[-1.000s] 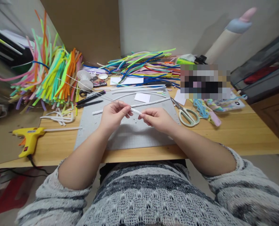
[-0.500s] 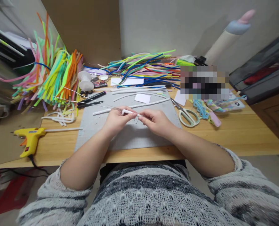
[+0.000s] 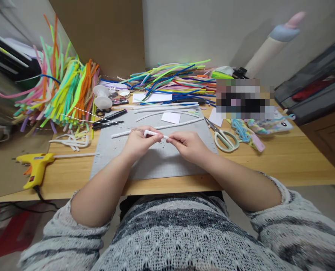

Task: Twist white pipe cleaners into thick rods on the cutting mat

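Note:
A short, bent white pipe cleaner (image 3: pixel 151 133) is pinched between my two hands above the grey cutting mat (image 3: pixel 156 165). My left hand (image 3: pixel 138 143) is closed around its bent part, thumb on top. My right hand (image 3: pixel 186 145) pinches its other end between thumb and fingers. Thin bare wires (image 3: pixel 99 119) stick out from behind my left hand toward the upper left. Just beyond my hands, a long white pipe cleaner (image 3: pixel 184 123) lies slantwise across the mat.
A yellow glue gun (image 3: pixel 36 165) lies at the left, beside bent white pieces (image 3: pixel 71 141). Scissors (image 3: pixel 226 141) lie at the mat's right. Coloured pipe cleaners (image 3: pixel 173 81) are heaped at the back, with a standing bundle (image 3: pixel 66 94) at the left. White spools (image 3: pixel 103 101) and black markers (image 3: pixel 111 116) sit nearby.
My hands have drawn slightly apart, and a little more of the white pipe cleaner shows between them. The wire ends have swung slightly to the left and down.

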`<state>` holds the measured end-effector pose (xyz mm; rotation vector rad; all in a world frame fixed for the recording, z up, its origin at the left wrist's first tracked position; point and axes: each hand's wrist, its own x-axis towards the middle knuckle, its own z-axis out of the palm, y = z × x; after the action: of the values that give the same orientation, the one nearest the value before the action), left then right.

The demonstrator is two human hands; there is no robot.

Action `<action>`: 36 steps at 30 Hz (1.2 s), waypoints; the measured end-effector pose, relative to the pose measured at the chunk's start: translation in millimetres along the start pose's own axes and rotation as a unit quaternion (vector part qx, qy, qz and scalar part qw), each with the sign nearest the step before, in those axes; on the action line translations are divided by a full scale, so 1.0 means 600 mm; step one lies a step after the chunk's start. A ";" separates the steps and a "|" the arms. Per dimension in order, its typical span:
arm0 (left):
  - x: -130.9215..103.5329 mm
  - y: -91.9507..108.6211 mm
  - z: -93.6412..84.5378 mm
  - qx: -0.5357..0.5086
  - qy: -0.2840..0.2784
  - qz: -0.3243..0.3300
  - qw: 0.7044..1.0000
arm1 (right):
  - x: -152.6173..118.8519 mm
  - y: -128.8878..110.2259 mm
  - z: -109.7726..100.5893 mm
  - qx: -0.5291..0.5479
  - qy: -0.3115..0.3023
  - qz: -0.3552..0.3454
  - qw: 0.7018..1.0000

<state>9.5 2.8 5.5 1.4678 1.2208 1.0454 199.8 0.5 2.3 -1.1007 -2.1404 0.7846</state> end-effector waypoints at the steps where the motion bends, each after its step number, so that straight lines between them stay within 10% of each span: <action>1: 0.000 0.000 0.000 0.001 -0.005 -0.001 1.000 | 0.000 -0.001 0.000 0.006 -0.003 0.001 1.000; 12: 0.007 0.005 -0.005 -0.082 0.073 -0.030 0.993 | 0.012 0.006 -0.018 -0.023 -0.022 0.033 0.999; 36: 0.004 0.009 -0.011 -0.014 -0.020 -0.034 0.999 | -0.001 -0.002 -0.004 -0.005 -0.001 0.006 1.000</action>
<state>4.4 5.6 12.0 1.4092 1.2143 0.9785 201.1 0.2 4.7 -1.1182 -2.1442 0.7825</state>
